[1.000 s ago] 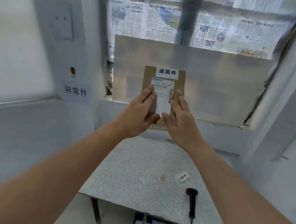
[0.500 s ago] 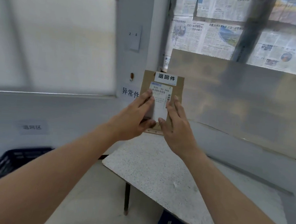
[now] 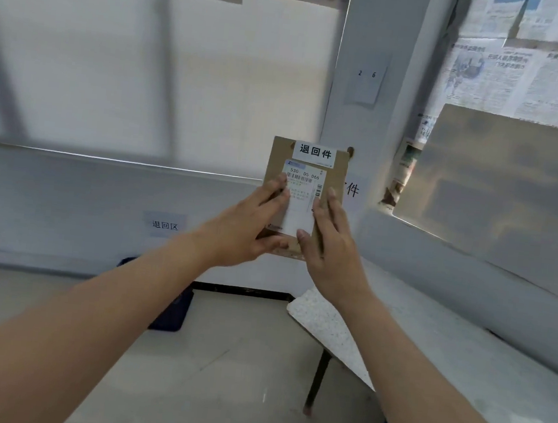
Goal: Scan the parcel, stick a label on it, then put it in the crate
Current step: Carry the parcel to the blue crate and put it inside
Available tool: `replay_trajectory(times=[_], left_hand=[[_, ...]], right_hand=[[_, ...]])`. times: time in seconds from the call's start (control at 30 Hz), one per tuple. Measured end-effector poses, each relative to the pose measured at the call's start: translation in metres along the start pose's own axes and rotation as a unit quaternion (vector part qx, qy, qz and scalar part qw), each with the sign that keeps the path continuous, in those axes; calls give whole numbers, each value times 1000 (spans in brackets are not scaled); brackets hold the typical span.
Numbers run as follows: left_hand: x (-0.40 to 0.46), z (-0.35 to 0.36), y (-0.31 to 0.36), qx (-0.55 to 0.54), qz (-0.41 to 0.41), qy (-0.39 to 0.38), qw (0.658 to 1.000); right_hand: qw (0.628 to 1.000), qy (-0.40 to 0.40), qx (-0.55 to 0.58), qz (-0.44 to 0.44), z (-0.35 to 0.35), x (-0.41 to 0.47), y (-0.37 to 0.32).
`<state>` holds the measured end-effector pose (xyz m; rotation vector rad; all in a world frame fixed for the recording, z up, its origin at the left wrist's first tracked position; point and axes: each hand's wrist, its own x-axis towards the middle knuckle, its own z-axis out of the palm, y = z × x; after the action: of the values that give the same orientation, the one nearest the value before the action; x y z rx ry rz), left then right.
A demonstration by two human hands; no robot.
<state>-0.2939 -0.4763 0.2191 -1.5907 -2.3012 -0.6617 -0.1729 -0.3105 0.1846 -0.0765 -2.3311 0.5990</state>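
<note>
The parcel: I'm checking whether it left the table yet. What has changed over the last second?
The view swung left, carrying the parcel off the table toward the dark crate on the floor. Both the left hand and right hand kept the same hold; the label stayed on.

Parcel (image 3: 303, 193) label (image 3: 314, 152) reads 退回件 (wall sign (image 3: 165, 225): 退回区).

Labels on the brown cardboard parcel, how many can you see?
2: a white label with black characters along its top edge, and a white barcoded shipping label below, partly covered by both hands.
</note>
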Motion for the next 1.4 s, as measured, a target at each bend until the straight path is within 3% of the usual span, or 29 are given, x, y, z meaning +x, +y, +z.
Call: replay_trajectory(times=[0.4, 0.93, 1.4], left_hand=[[-53, -55, -159, 22, -67, 15, 997], [-29, -55, -355, 68, -201, -16, 977], [-47, -57, -543, 49, -228, -41, 972]], right_hand=[[995, -69, 71, -15, 146, 86, -69], [976, -144, 147, -65, 342, 226, -41], [970, -197, 132, -50, 509, 311, -59]])
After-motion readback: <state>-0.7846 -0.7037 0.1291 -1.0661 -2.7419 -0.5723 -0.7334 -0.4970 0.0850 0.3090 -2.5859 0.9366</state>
